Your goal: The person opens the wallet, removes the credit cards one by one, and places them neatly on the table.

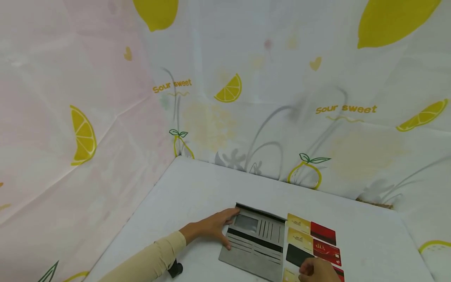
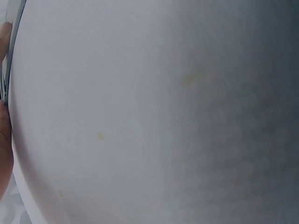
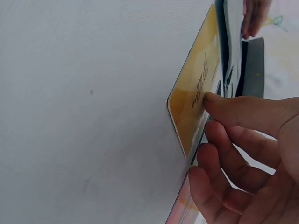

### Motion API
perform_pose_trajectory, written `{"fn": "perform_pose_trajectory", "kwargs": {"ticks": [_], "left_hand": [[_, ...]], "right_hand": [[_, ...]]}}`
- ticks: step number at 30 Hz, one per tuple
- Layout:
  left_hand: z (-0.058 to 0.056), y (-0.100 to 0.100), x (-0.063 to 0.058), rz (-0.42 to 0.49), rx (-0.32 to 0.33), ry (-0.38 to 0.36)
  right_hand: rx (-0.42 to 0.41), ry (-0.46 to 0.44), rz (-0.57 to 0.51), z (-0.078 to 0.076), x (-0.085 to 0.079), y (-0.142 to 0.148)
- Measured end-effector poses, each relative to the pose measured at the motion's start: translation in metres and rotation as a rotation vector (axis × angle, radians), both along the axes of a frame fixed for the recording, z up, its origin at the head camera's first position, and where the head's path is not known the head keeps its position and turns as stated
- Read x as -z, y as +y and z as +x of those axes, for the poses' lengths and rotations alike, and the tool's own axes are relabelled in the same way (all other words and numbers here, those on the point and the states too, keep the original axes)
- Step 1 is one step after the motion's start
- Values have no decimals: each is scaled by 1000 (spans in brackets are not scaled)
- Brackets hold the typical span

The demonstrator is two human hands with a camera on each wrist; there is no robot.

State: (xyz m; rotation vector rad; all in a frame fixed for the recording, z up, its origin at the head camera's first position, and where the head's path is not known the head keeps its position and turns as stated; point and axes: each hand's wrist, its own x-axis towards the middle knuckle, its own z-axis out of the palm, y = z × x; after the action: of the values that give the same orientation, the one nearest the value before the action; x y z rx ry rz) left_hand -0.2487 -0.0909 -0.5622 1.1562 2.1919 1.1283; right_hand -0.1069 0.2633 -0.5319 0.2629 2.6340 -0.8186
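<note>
An opened grey card wallet (image 1: 253, 260) with black bands and a clear window (image 1: 246, 223) lies on the white table. My left hand (image 1: 215, 227) rests at its left edge, fingers spread, thumb on its face. Along the wallet's right side are gold cards (image 1: 298, 223), red cards (image 1: 323, 234) and a dark green card (image 1: 297, 254). My right hand (image 1: 320, 270) is over the lower cards. In the right wrist view its thumb lies on a gold card (image 3: 187, 100), with the other fingers curled at that card's edge. The undersides of those fingertips are partly hidden.
A small black object (image 1: 175, 269) stands on the table beside my left forearm. Lemon-printed sheets (image 1: 246, 129) rise behind and at the left of the white tabletop (image 1: 197, 184). The left wrist view shows mostly a plain pale surface.
</note>
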Motion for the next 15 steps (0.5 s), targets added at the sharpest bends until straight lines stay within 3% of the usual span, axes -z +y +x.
{"fn": "perform_pose_trajectory", "kwargs": {"ticks": [6, 9, 12, 15], "left_hand": [[-4, 1, 3, 5, 18, 4], [-4, -1, 2, -17, 12, 23], [-4, -4, -1, -109, -4, 107], [-1, -6, -11, -247, -6, 219]], "right_hand": [[-24, 19, 26, -2, -6, -2], [-32, 85, 50, -8, -14, -3], [-51, 230, 113, -15, -26, -1], [-47, 463, 174, -22, -39, 0]]}}
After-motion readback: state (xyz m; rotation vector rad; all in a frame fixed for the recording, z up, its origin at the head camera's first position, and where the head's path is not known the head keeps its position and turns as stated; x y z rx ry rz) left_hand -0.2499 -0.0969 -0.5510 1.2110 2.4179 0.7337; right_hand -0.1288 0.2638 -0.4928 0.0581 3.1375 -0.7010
